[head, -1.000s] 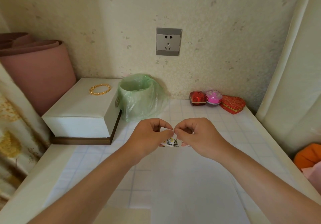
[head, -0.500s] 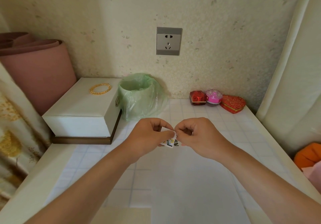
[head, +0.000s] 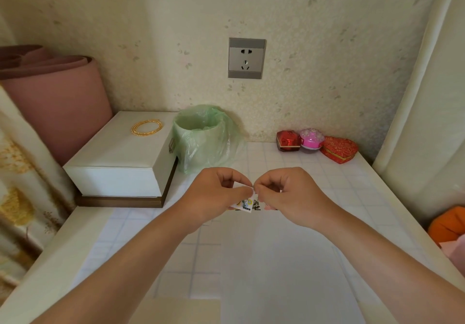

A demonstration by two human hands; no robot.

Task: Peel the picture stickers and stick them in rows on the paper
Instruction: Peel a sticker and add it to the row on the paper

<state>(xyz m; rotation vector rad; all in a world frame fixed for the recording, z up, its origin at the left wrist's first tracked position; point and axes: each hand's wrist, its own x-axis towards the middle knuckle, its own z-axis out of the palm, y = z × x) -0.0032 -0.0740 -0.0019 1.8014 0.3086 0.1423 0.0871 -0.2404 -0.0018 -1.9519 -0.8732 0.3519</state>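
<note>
I see the left hand (head: 216,195) and right hand (head: 289,193) pinching the sticker sheet (head: 245,204) between curled fingers (head: 239,176), just over the far edge of the paper (head: 264,260) on the desk (head: 352,185); knuckles hide most of it. Behind: green-bagged bin (head: 201,140), white box (head: 120,162), three tins (head: 310,138).

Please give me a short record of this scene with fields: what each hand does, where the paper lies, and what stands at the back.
left hand: pinches the sticker sheet
right hand: pinches the sheet's top edge, fingers curled
paper: flat on the table, below the hands
back left: white box with a bangle on it; bin lined with a green bag
back right: red box, pink box, heart box
wall: socket
</note>
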